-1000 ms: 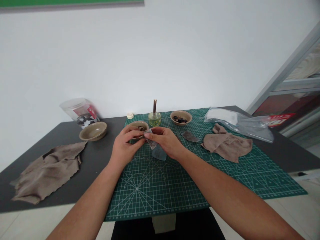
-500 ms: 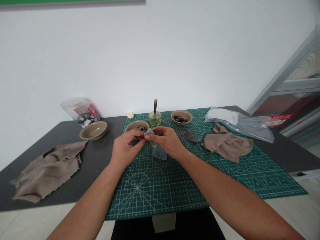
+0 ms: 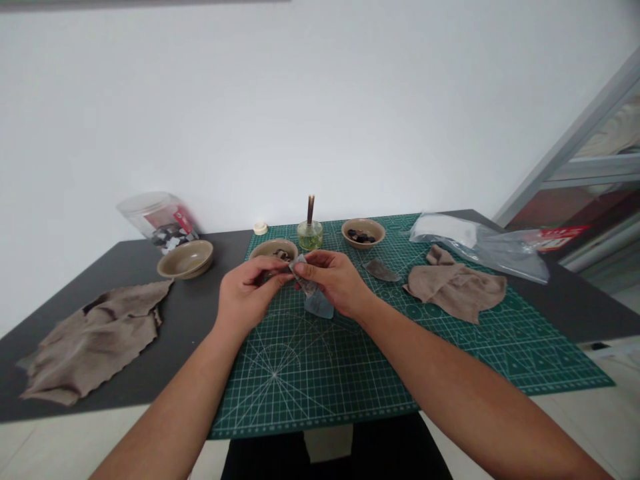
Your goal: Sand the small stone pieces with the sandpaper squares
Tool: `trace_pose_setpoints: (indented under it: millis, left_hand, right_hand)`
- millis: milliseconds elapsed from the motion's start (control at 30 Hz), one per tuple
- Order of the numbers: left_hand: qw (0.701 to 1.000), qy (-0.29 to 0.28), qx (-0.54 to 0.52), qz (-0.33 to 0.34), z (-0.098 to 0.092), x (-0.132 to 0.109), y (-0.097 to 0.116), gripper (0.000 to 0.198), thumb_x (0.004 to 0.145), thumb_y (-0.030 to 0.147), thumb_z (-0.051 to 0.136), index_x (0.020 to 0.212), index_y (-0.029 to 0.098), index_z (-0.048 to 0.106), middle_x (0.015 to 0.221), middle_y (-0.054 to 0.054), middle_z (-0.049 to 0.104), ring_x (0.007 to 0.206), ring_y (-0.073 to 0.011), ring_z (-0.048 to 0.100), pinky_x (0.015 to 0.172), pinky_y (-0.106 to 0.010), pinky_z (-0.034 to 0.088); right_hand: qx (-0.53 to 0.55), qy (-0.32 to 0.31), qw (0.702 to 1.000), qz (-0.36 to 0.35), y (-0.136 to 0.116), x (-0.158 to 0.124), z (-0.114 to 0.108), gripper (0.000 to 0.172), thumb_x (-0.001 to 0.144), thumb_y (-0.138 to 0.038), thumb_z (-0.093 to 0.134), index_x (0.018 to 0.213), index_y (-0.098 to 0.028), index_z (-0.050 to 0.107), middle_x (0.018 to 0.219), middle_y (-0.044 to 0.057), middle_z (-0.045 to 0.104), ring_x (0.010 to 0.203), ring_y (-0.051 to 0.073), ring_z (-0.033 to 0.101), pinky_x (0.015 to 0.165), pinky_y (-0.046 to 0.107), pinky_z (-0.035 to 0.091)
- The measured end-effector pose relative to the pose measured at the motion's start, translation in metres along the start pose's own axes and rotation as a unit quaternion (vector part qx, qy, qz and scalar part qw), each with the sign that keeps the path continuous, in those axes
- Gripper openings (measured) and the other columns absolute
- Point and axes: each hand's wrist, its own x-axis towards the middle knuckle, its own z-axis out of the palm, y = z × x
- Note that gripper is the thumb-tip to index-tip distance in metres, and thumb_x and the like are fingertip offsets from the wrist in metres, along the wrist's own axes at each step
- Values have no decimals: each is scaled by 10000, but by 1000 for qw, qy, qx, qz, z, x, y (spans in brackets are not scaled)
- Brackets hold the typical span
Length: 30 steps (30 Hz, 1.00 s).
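Note:
Above the green cutting mat [image 3: 380, 373], my right hand [image 3: 339, 281] pinches a small, worn, grey folded sheet [image 3: 303, 275] that looks like sandpaper. Close against it on the left, my left hand [image 3: 245, 291] has thumb and fingertips pressed together; anything between them is too small to make out. Under the right hand lies a blue-grey flat piece [image 3: 319, 306], partly covered. Behind my fingers stands a bowl [image 3: 260, 251] with small dark pieces. A dark grey curved scrap [image 3: 381, 270] rests on the mat to the right.
Farther back are a glass jar [image 3: 310, 235] with dark sticks, a bowl [image 3: 363, 244] of dark pieces and a white cap [image 3: 260, 229]. Brown cloths [image 3: 457, 290] lie on both sides. At left stand a stacked bowl [image 3: 186, 265] and a clear tub [image 3: 160, 220]; at right, a plastic bag [image 3: 480, 243].
My left hand has shifted slightly left, its fingertips drawn a little away from the grey sheet. The right hand still holds the sheet in nearly the same place.

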Motion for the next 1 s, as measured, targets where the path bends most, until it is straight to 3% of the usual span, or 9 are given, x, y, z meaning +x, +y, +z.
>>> trace_pose_setpoints:
  millis: [167, 367, 567, 800, 1000]
  left_hand:
    - [986, 29, -159, -45, 5, 1, -9, 211, 656, 264, 795, 821, 193, 684, 832, -25, 722, 734, -173, 680, 724, -330, 571]
    - [974, -8, -224, -34, 8, 4, -3, 255, 699, 217, 764, 927, 212, 650, 789, 6, 693, 671, -139, 667, 672, -290, 552]
    - [978, 7, -203, -52, 10, 5, 1, 265, 692, 209, 768, 945, 180, 694, 823, -21, 719, 716, -152, 692, 720, -302, 574]
    - [995, -11, -82, -48, 8, 2, 1, 274, 692, 281, 773, 934, 166, 719, 824, -41, 741, 714, -163, 687, 700, -289, 572]
    - [996, -43, 71, 7, 3, 0, -3, 158, 738, 297, 717, 849, 184, 723, 684, 6, 703, 600, -128, 634, 589, -226, 499]
  right_hand:
    - [71, 15, 997, 22, 0, 3, 1, 311, 544, -354, 877, 715, -190, 675, 698, -16, 696, 625, 127, 642, 620, 266, 529]
    - [27, 48, 998, -41, -1, 6, -6, 301, 661, -414, 805, 800, -200, 644, 697, -33, 657, 569, 109, 614, 490, 226, 477]
    - [10, 86, 990, -108, 0, 9, -8, 356, 675, -376, 794, 890, -217, 558, 744, -67, 617, 512, 62, 526, 454, 205, 424]
    - [-11, -32, 997, -75, 1, 4, -6, 253, 712, -337, 780, 813, -200, 592, 703, -47, 624, 523, 77, 523, 476, 225, 423]
    - [-40, -17, 998, -55, -2, 4, -3, 296, 651, -352, 814, 784, -192, 604, 687, -44, 618, 534, 86, 529, 494, 238, 436]
